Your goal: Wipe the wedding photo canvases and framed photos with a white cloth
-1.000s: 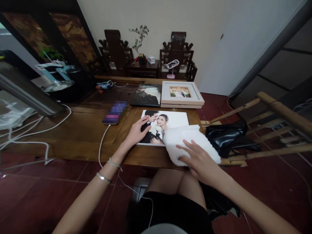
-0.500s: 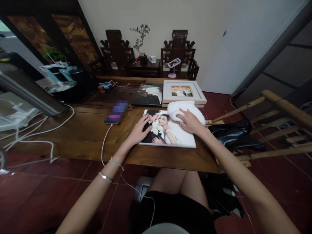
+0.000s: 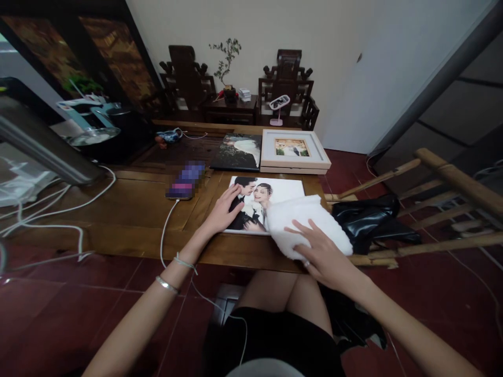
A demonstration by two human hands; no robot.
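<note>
White and fluffy, the cloth [image 3: 301, 211] lay under my right hand [image 3: 322, 254], folded into a pad whose longer axis ran left to right, its right end slanting toward the near edge of the table [image 3: 243, 250]. Beneath part of it, the photo [image 3: 253, 207] faced up, seemingly longer from left to right, with the couple's heads toward the far side. The cloth covered the photo's near right corner and reached past it.

Through the head camera I saw the right fingers fanned wide on top of the cloth, tips pointing left and away; whether the thumb pinched it, I could not tell. I had the left hand [image 3: 225, 209] flat across the photo's left edge, fingers nearly together, thumb apart.

Half a second earlier, the cloth sat at the photo's far right corner, close to the frame [image 3: 268, 151]; now that corner was uncovered and the near one hidden. My left hand had kept its place.
</note>
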